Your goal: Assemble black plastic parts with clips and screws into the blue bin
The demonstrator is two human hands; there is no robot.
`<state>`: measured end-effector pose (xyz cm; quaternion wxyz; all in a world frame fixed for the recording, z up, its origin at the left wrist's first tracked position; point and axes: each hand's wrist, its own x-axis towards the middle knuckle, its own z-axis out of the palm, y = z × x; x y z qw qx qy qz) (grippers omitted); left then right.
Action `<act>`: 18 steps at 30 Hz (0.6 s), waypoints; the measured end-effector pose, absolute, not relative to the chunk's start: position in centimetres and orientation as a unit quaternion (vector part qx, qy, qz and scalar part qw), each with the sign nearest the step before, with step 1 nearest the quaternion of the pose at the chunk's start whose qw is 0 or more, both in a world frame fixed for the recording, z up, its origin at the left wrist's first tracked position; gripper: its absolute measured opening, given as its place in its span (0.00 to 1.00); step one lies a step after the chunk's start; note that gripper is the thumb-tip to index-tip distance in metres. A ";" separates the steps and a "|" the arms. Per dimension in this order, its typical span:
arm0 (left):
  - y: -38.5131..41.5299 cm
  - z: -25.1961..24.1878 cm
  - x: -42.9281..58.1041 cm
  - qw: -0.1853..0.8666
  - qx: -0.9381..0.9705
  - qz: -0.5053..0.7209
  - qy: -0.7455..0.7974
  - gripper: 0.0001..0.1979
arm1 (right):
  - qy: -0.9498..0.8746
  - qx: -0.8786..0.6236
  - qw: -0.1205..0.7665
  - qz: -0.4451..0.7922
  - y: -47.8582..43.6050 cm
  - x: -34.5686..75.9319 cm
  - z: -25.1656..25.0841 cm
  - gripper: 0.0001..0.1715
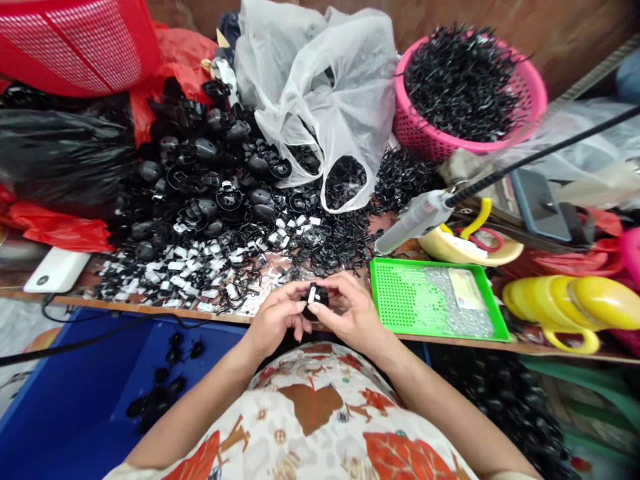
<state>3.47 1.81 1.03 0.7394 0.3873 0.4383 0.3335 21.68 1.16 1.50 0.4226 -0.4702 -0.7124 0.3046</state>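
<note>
Both hands meet at the table's front edge around a small black part [317,297] with a white piece on it. My left hand [278,316] closes its fingers on the part's left side. From the right, my right hand [354,308] pinches the same part, thumb at its lower front. Much of the part is hidden behind the fingers. Small white pieces [187,270] lie scattered to the left of my hands, and thin black pieces [333,240] are heaped just beyond them. Farther back on the left is a pile of rounded black housings [205,187].
A green tray [377,293] with small clear pieces lies right of my hands. Beyond are a grey-white rod [415,220], a pink basket [420,133] and a plastic bag [320,73]. A yellow bottle [570,300] is far right; a blue bin [95,373] sits below left.
</note>
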 end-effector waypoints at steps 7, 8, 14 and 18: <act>0.5 0.6 3.0 0.706 0.440 0.263 0.489 0.13 | -0.761 -0.451 0.322 0.336 -0.5 21.8 0.6 0.18; 0.4 0.6 3.0 0.694 0.461 0.248 0.494 0.12 | -0.764 -0.450 0.314 0.339 -0.7 21.7 0.5 0.19; 1.1 0.4 2.3 0.667 0.477 0.252 0.514 0.11 | -0.750 -0.443 0.316 0.375 -0.6 23.2 0.6 0.27; 3.3 -0.1 1.4 0.627 0.433 0.309 0.569 0.16 | -0.734 -0.507 0.274 0.358 0.0 24.6 0.9 0.13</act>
